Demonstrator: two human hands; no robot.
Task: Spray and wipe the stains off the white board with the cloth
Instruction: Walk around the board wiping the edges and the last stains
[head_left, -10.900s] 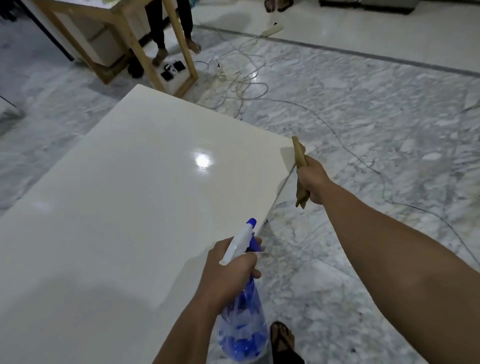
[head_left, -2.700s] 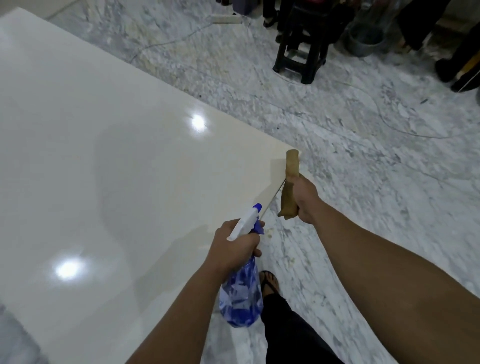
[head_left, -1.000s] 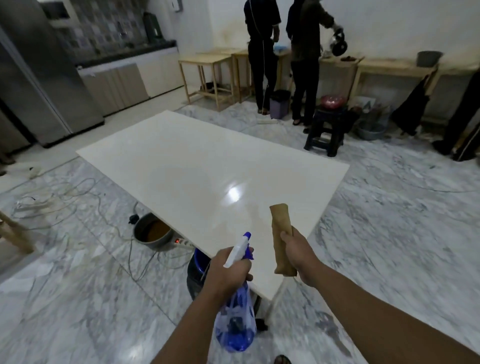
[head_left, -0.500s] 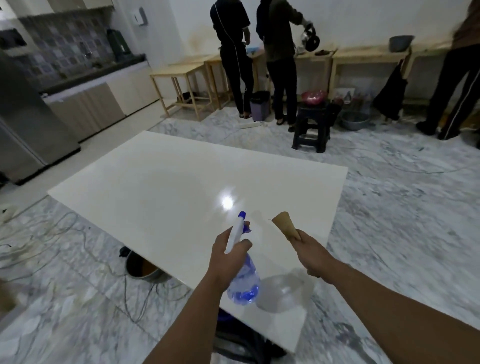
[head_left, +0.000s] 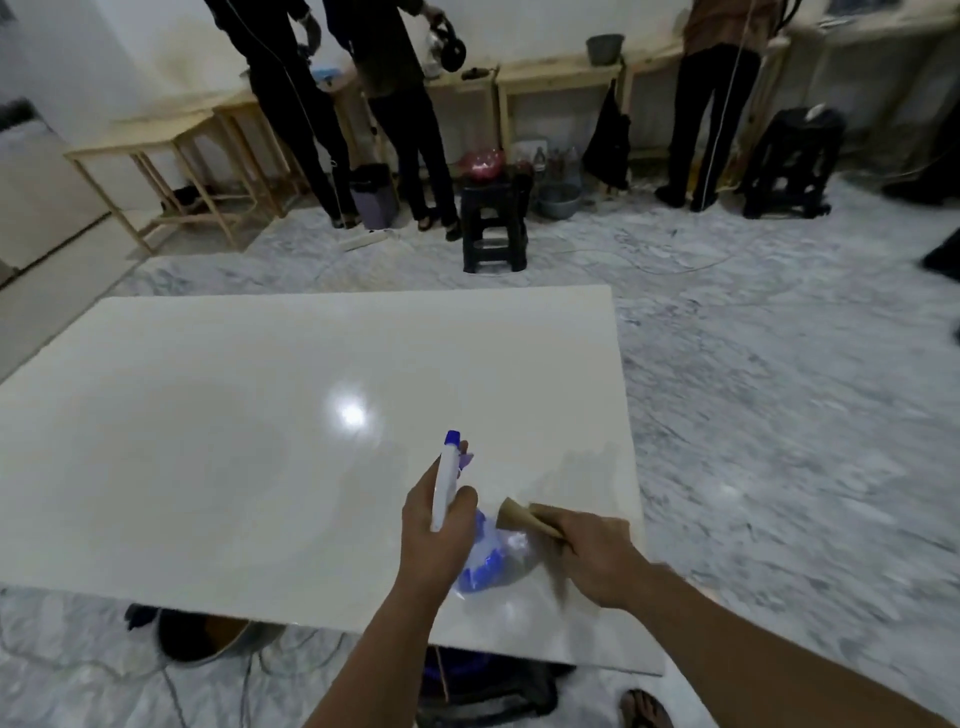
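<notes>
The left hand grips the bottle, nozzle pointing away along the board, while the right hand, nearer the right edge, clutches the cloth low over the near corner.

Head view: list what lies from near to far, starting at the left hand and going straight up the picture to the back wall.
left hand holding the spray bottle → light glare on the white board → far edge of the white board → black stool → wooden benches
</notes>
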